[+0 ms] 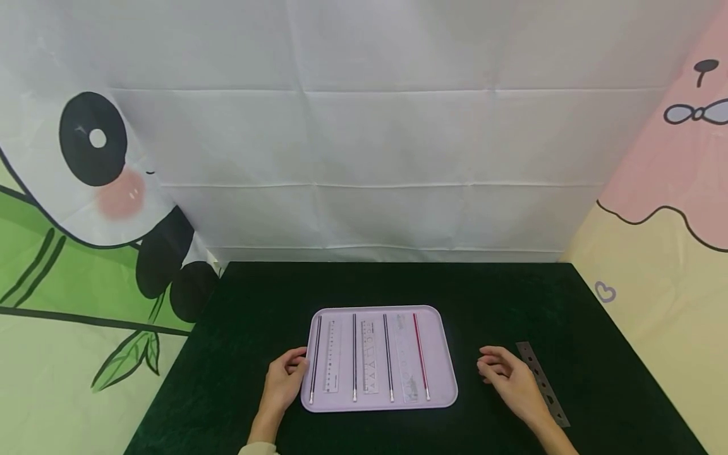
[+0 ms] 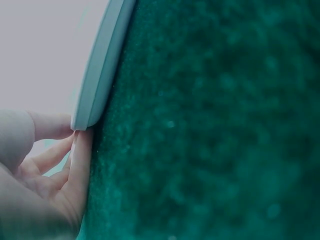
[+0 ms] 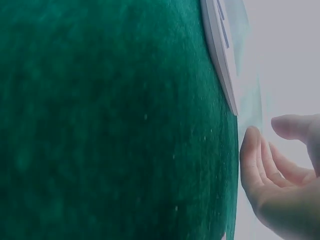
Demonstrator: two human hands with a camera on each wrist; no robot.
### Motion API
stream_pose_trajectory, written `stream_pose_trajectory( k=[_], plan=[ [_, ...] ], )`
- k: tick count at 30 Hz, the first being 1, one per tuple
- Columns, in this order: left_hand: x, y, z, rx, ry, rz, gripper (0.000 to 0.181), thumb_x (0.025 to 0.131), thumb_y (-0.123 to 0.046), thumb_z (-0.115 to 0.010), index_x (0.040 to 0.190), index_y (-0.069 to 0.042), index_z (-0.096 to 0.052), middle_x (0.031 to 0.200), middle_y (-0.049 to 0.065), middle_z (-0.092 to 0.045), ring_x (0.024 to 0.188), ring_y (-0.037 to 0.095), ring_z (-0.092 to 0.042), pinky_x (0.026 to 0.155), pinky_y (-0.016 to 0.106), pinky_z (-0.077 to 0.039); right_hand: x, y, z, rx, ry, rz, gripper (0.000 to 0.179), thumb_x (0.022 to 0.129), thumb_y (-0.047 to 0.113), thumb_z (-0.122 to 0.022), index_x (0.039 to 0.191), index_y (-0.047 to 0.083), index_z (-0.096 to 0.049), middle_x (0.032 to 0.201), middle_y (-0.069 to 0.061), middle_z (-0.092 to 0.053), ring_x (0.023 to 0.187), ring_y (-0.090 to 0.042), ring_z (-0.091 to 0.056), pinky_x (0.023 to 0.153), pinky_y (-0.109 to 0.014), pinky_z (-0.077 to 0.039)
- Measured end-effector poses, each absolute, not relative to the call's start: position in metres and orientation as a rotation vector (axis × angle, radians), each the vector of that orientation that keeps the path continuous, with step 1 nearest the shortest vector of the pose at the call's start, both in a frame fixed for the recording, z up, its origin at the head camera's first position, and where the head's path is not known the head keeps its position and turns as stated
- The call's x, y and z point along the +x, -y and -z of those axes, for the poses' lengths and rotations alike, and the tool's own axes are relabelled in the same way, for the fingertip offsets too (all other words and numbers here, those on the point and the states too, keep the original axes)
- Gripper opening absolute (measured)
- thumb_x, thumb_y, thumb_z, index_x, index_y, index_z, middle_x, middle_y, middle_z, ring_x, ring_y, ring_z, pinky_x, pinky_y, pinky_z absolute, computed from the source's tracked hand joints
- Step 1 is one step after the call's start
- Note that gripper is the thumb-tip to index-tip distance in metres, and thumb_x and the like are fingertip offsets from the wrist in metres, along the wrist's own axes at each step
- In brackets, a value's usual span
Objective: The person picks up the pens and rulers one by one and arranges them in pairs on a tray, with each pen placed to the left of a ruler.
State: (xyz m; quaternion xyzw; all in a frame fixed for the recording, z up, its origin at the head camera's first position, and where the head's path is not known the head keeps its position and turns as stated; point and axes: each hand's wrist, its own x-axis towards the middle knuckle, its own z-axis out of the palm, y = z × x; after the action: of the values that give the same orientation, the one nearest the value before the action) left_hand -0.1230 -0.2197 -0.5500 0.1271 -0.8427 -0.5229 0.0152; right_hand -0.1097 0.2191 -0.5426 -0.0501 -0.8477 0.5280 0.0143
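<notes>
A lilac tray [image 1: 375,409] lies on the dark green tabletop. On it, side by side, are a clear ruler [image 1: 332,357], a clear stencil ruler [image 1: 370,357], another clear template [image 1: 406,360], three dark pencils [image 1: 355,360] and a red pencil [image 1: 421,357]. My left hand [image 1: 282,381] pinches the tray's left edge; in the left wrist view its thumb [image 2: 50,126] is against the rim and its fingers [image 2: 80,160] are under it. Right of the tray, apart from it, my right hand [image 1: 514,382] holds nothing, its fingers loosely bent. Beside that hand lies a dark grey ruler with holes [image 1: 543,384].
The green cloth-covered table [image 1: 273,287] reaches back to a white fabric wall [image 1: 392,215]. Printed cartoon cloths hang to the left [image 1: 57,265] and right [image 1: 671,278].
</notes>
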Motion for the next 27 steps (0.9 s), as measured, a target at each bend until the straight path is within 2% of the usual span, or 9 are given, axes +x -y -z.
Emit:
stream_pose_trajectory(
  k=[17, 27],
  plan=[
    [-0.122, 0.221, 0.549, 0.395, 2.627, 1.625, 0.033, 0.102, -0.007, -0.058, 0.134, -0.002, -0.063, 0.112, 0.012, -0.066, 0.093, 0.022, -0.06, 0.076, 0.031, -0.049, -0.097, -0.253, 0.539, -0.224, 2.694, -1.654, 0.035, 0.101, 0.01, -0.065, 0.133, 0.0, -0.059, 0.118, -0.017, -0.068, 0.097, -0.02, -0.071, 0.077, -0.027, -0.057],
    [-0.122, 0.22, 0.549, 0.398, 2.633, 1.628, 0.034, 0.102, -0.008, -0.058, 0.135, -0.002, -0.063, 0.113, 0.013, -0.065, 0.094, 0.023, -0.059, 0.077, 0.032, -0.049, -0.092, -0.276, 0.541, -0.264, 2.76, -1.603, 0.04, 0.102, 0.016, -0.065, 0.137, -0.002, -0.055, 0.123, -0.019, -0.067, 0.098, -0.015, -0.07, 0.077, -0.026, -0.057]
  ],
)
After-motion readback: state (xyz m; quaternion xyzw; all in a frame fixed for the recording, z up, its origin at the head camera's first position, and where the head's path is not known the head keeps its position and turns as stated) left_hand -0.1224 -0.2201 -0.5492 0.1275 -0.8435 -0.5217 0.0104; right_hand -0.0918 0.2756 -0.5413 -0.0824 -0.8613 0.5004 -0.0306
